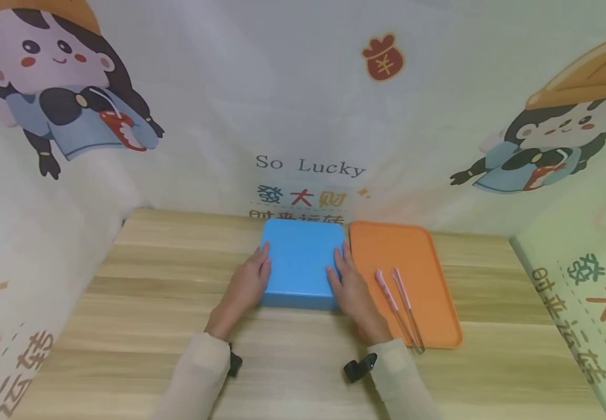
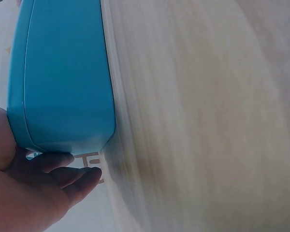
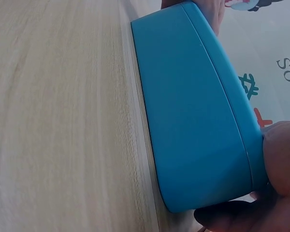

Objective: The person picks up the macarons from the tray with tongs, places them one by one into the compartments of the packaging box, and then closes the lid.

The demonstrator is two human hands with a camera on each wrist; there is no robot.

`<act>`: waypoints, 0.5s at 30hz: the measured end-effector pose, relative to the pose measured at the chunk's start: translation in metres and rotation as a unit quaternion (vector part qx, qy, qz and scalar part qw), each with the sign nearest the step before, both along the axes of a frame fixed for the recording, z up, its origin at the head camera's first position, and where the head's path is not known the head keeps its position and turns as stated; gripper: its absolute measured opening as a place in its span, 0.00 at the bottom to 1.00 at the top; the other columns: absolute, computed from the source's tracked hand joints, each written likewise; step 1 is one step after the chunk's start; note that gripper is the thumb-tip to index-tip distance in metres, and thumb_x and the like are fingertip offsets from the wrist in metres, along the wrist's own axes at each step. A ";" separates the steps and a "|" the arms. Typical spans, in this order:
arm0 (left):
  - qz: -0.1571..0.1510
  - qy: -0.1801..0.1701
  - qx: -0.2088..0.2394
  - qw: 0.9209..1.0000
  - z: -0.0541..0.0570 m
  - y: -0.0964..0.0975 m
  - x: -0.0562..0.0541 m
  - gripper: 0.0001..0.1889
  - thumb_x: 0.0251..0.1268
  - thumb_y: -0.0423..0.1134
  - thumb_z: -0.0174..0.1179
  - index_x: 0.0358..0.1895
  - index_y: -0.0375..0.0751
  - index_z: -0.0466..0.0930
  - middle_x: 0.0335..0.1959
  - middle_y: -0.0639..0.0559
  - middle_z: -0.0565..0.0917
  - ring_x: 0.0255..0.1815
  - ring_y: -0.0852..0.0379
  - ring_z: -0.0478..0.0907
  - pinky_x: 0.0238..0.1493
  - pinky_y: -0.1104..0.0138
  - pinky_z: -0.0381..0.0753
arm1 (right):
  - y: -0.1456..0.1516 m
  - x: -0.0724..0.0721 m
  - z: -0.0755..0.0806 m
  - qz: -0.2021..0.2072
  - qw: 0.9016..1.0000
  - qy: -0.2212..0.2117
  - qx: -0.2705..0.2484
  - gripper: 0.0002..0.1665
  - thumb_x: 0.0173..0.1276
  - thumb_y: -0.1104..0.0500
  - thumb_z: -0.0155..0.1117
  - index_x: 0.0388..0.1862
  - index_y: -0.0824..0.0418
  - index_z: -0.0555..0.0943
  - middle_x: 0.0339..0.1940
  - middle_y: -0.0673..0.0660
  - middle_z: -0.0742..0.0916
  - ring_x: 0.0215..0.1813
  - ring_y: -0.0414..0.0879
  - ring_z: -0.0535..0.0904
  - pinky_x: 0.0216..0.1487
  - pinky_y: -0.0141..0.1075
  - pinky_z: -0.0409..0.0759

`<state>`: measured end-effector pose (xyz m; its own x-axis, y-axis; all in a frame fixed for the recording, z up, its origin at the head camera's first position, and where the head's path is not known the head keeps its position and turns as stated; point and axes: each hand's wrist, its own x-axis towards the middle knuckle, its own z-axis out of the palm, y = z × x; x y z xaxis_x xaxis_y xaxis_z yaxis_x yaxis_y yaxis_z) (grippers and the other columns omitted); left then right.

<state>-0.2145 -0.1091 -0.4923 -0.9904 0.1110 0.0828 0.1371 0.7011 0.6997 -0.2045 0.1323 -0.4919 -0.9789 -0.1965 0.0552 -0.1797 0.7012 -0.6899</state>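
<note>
A blue lidded box (image 1: pixel 304 256) stands on the wooden table, with a lid seam along its side in both wrist views. My left hand (image 1: pixel 247 279) holds its left side, the thumb lying at the top edge. In the left wrist view, the fingers (image 2: pixel 82 186) reach down beside the box's end. On the opposite side my right hand (image 1: pixel 354 286) grips the box, its thumb and fingertips over the top edge. The right wrist view shows a finger (image 3: pixel 222 216) along the box's lower end. The lid appears to be on, so the inside is hidden.
An orange tray (image 1: pixel 431 280) lies just right of the box. Tongs with pink handles (image 1: pixel 401 291) rest on it, their metal end over its near rim. Behind the wooden table (image 1: pixel 177 262) hangs a printed cloth (image 1: pixel 203 105) with cartoon figures and lettering.
</note>
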 end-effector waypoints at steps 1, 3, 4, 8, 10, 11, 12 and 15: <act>-0.003 -0.001 0.000 1.000 0.000 -0.001 0.000 0.27 0.81 0.42 0.42 0.77 0.36 0.56 0.74 0.32 0.62 0.74 0.37 0.61 0.74 0.48 0.60 | -0.001 0.000 0.000 0.000 1.000 -0.002 0.002 0.36 0.82 0.46 0.43 0.80 0.60 0.52 0.83 0.59 0.48 0.80 0.57 0.51 0.76 0.55 0.56; -0.008 -0.004 -0.002 1.000 0.000 -0.003 0.000 0.27 0.82 0.43 0.41 0.77 0.37 0.55 0.75 0.33 0.61 0.75 0.38 0.60 0.74 0.49 0.60 | -0.002 0.000 0.001 0.000 1.000 -0.003 0.003 0.36 0.82 0.46 0.43 0.80 0.60 0.52 0.83 0.58 0.48 0.80 0.57 0.51 0.76 0.55 0.56; -0.009 -0.006 -0.002 1.000 0.000 -0.004 0.000 0.27 0.82 0.43 0.40 0.77 0.37 0.55 0.75 0.34 0.61 0.75 0.39 0.59 0.74 0.49 0.59 | -0.002 0.000 0.002 0.001 1.000 0.001 0.007 0.36 0.82 0.46 0.43 0.80 0.61 0.52 0.83 0.59 0.49 0.80 0.58 0.52 0.76 0.55 0.57; -0.017 -0.013 0.005 1.000 0.000 -0.007 0.000 0.28 0.82 0.43 0.40 0.78 0.37 0.54 0.76 0.36 0.60 0.76 0.41 0.58 0.75 0.50 0.59 | -0.002 -0.002 0.005 0.004 1.000 0.009 0.021 0.36 0.81 0.47 0.45 0.80 0.63 0.53 0.83 0.61 0.50 0.79 0.60 0.54 0.75 0.56 0.58; -0.022 -0.019 0.010 1.000 0.000 -0.007 0.000 0.28 0.82 0.44 0.39 0.78 0.37 0.53 0.76 0.38 0.59 0.77 0.42 0.57 0.75 0.51 0.59 | -0.002 -0.001 0.007 0.004 1.000 0.006 0.023 0.36 0.81 0.48 0.45 0.80 0.63 0.53 0.83 0.61 0.49 0.79 0.60 0.54 0.75 0.56 0.58; -0.025 -0.022 0.011 0.999 0.000 -0.007 0.000 0.28 0.82 0.45 0.39 0.78 0.38 0.53 0.77 0.39 0.59 0.77 0.43 0.57 0.75 0.52 0.58 | -0.001 -0.001 0.007 0.003 1.000 0.000 0.024 0.36 0.81 0.47 0.44 0.80 0.62 0.53 0.83 0.60 0.49 0.79 0.59 0.53 0.76 0.55 0.58; -0.029 -0.024 0.011 0.999 0.001 -0.007 0.000 0.28 0.82 0.45 0.39 0.78 0.38 0.52 0.77 0.39 0.58 0.77 0.43 0.56 0.75 0.52 0.58 | -0.001 0.000 0.008 0.002 1.000 -0.003 0.024 0.36 0.81 0.47 0.44 0.80 0.61 0.52 0.83 0.60 0.49 0.80 0.59 0.53 0.76 0.55 0.58; -0.029 -0.033 0.012 0.999 0.001 -0.006 0.000 0.29 0.82 0.46 0.38 0.79 0.40 0.52 0.77 0.42 0.58 0.78 0.45 0.56 0.75 0.53 0.58 | 0.001 0.001 0.009 0.002 1.000 -0.007 0.023 0.36 0.81 0.47 0.44 0.80 0.61 0.53 0.83 0.58 0.49 0.80 0.58 0.52 0.76 0.55 0.57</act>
<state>-0.2148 -0.1151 -0.4914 -0.9856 0.1678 0.0204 0.1301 0.6764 0.7250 -0.2039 0.1329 -0.4833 -0.9789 -0.2015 0.0332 -0.1729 0.7312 -0.6599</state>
